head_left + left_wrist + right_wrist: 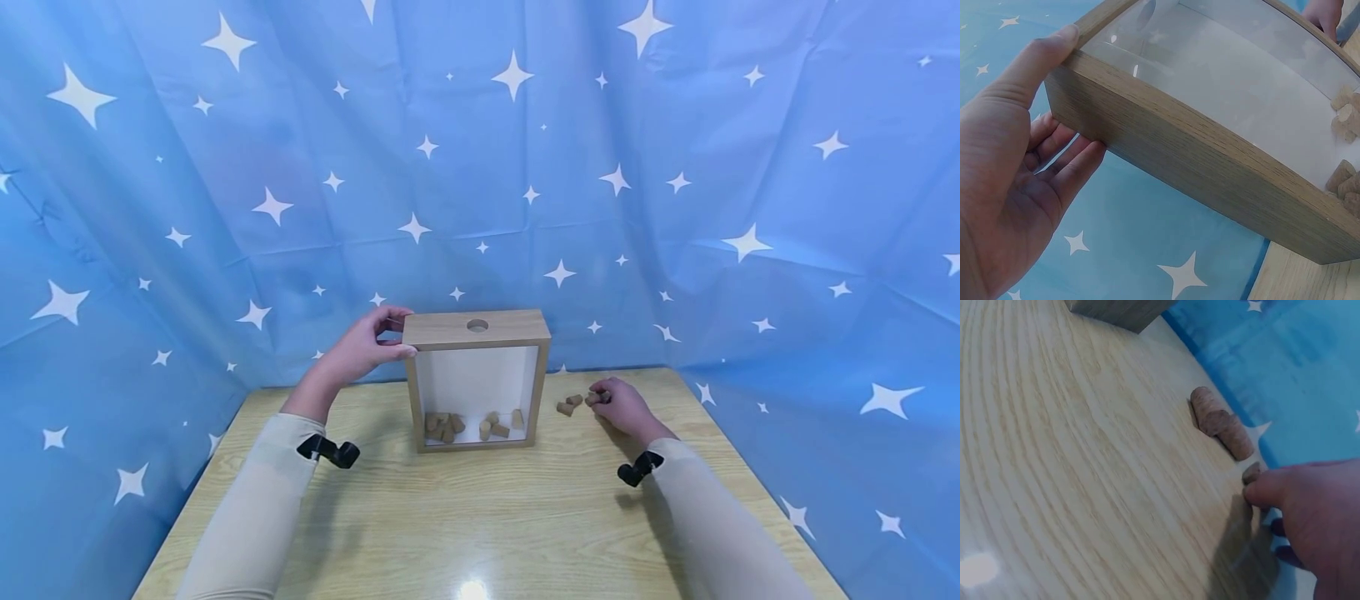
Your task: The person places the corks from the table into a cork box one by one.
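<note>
A shallow wooden shadow box (513, 330) with a clear front and a round hole in its top stands upright on the table. Several brown corks (446, 427) lie inside along its bottom. My left hand (366, 346) grips the box's upper left corner, thumb on the front edge and fingers behind, as the left wrist view also shows. To the right of the box, my right hand (628, 410) pinches a cork (1252, 472) close over the table; the thumb hides most of it. Beside those fingertips lie two loose corks (1221, 424), touching each other.
The light wood table (480, 508) ends at its back edge just behind the box and loose corks. A blue curtain with white stars (480, 183) hangs behind and along both sides. Each wrist wears a small black camera mount (327, 450).
</note>
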The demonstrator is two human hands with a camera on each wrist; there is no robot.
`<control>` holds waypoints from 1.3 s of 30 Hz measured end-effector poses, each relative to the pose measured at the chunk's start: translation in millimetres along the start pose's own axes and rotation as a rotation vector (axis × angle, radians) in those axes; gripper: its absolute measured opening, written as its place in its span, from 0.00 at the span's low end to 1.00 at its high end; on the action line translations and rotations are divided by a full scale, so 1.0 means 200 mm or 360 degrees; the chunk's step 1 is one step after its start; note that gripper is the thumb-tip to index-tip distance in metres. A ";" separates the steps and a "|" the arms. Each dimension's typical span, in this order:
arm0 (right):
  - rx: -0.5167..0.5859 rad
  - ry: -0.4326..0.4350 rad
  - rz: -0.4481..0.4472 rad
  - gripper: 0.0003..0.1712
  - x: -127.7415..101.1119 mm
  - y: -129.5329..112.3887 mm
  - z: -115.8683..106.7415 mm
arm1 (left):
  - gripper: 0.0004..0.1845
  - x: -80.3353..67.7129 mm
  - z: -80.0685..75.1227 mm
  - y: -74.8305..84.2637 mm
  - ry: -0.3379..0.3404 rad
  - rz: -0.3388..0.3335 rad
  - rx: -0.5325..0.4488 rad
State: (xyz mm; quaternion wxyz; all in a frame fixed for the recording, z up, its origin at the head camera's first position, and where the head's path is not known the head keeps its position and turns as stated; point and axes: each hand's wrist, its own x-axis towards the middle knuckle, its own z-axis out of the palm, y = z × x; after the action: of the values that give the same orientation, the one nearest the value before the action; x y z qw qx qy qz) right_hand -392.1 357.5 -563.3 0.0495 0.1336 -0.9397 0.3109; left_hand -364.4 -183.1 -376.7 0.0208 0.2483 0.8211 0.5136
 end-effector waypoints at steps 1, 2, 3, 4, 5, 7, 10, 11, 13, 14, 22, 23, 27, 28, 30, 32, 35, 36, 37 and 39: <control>-0.0002 0.0007 -0.0007 0.19 0.00 0.01 0.00 | 0.39 0.00 0.00 0.00 0.0001 0.0000 0.0004; -0.0006 0.0017 -0.0020 0.18 0.00 0.01 0.00 | 0.39 0.00 0.00 0.00 0.0003 0.0000 0.0008; -0.0010 0.0025 -0.0032 0.15 0.00 0.01 0.01 | 0.39 0.00 0.00 0.00 0.0005 0.0000 0.0011; -0.0012 0.0035 -0.0046 0.13 0.00 0.01 0.01 | 0.39 0.00 0.00 0.00 0.0008 -0.0001 0.0014; -0.0018 0.0042 -0.0055 0.11 -0.01 0.01 0.01 | 0.38 0.00 0.00 0.00 0.0010 -0.0001 0.0017; -0.0034 0.0062 -0.0063 0.09 -0.01 0.01 0.00 | 0.38 0.00 0.00 0.01 0.0014 -0.0002 0.0021; -0.0027 0.0073 -0.0021 0.08 -0.02 -0.01 -0.01 | 0.38 -0.01 0.01 0.01 0.0013 -0.0004 0.0012; -0.0016 0.0072 -0.0010 0.09 -0.03 -0.01 -0.02 | 0.38 -0.01 0.01 0.01 0.0013 -0.0005 0.0006; 0.0023 0.0072 0.0036 0.10 -0.03 -0.03 -0.03 | 0.38 -0.01 0.01 0.01 0.0012 -0.0008 0.0001; 0.0047 0.0073 0.0056 0.10 -0.02 -0.04 -0.04 | 0.38 -0.01 0.01 0.02 0.0012 -0.0009 -0.0002; 0.0009 0.0140 -0.0038 0.10 0.04 -0.16 -0.13 | 0.39 -0.01 0.01 0.01 0.0007 -0.0015 0.0000; -0.0003 0.0139 -0.0063 0.10 0.04 -0.18 -0.15 | 0.39 -0.01 0.01 0.01 0.0007 -0.0014 0.0000; -0.0035 0.0134 -0.0138 0.10 0.06 -0.26 -0.21 | 0.39 -0.01 0.01 0.00 0.0005 -0.0012 0.0011; -0.0040 0.0134 -0.0159 0.09 0.06 -0.29 -0.23 | 0.39 -0.01 0.01 0.00 0.0004 -0.0015 0.0012; -0.0037 0.0135 -0.0197 0.07 0.07 -0.34 -0.27 | 0.39 -0.01 0.01 0.00 0.0006 -0.0021 0.0014; -0.0035 0.0140 -0.0216 0.05 0.09 -0.39 -0.31 | 0.39 -0.01 0.01 -0.01 0.0012 -0.0026 0.0009; -0.0030 0.0149 -0.0226 0.06 0.10 -0.48 -0.38 | 0.39 0.00 0.00 -0.01 0.0015 -0.0019 0.0019; -0.0030 0.0157 -0.0226 0.07 0.10 -0.51 -0.39 | 0.39 0.00 0.00 -0.01 0.0017 -0.0017 0.0021; -0.0026 0.0169 -0.0234 0.07 0.10 -0.54 -0.41 | 0.39 0.00 0.00 -0.01 0.0014 -0.0012 0.0024; -0.0011 0.0186 -0.0257 0.08 0.11 -0.59 -0.44 | 0.39 0.00 0.00 -0.01 0.0008 -0.0008 0.0029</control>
State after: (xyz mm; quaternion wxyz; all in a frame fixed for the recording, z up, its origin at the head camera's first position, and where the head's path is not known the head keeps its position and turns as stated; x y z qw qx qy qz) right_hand -378.7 314.3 -420.4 0.1294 0.1904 -0.9225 0.3099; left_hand -364.8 -183.8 -377.6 0.0179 0.2451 0.8264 0.5066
